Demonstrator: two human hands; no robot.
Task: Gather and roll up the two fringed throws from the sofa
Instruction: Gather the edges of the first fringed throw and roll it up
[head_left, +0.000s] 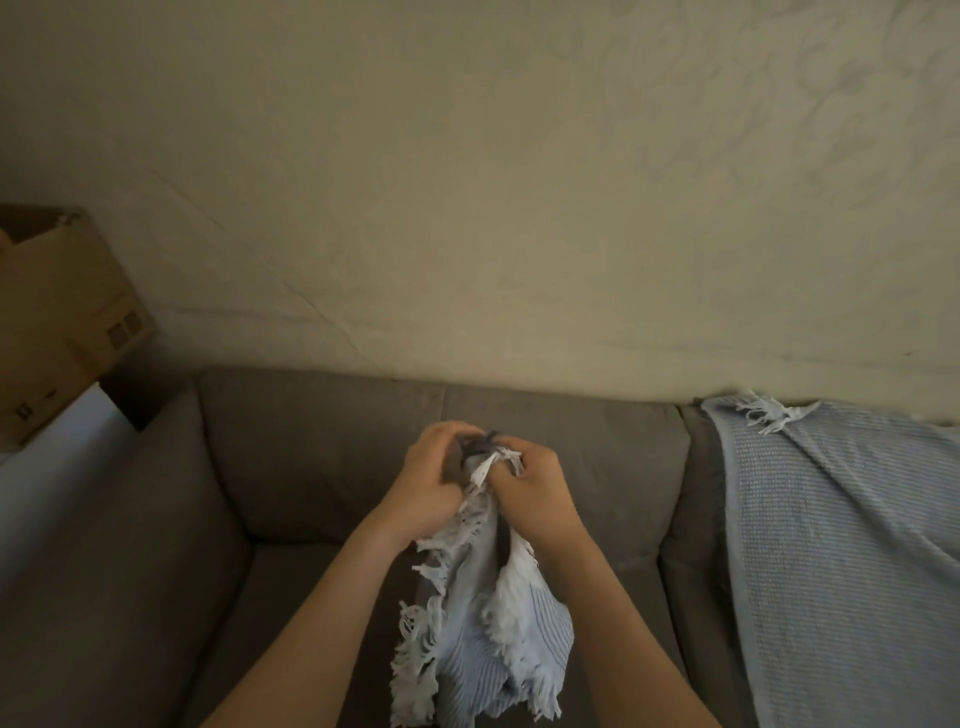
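Note:
A light blue fringed throw (483, 634) hangs bunched in front of me over the grey sofa (291, 467). My left hand (428, 480) and my right hand (532, 496) both grip its gathered top edge close together, fingers curled round the fabric and white fringe. A darker strip of fabric shows between my hands. The second light blue fringed throw (841, 545) lies spread over the sofa's right backrest and seat, its fringe at the top edge.
A cardboard box (57, 317) stands at the left beyond the sofa arm. A pale textured wall (467, 182) rises behind the backrest. The sofa's left and middle cushions are bare grey fabric.

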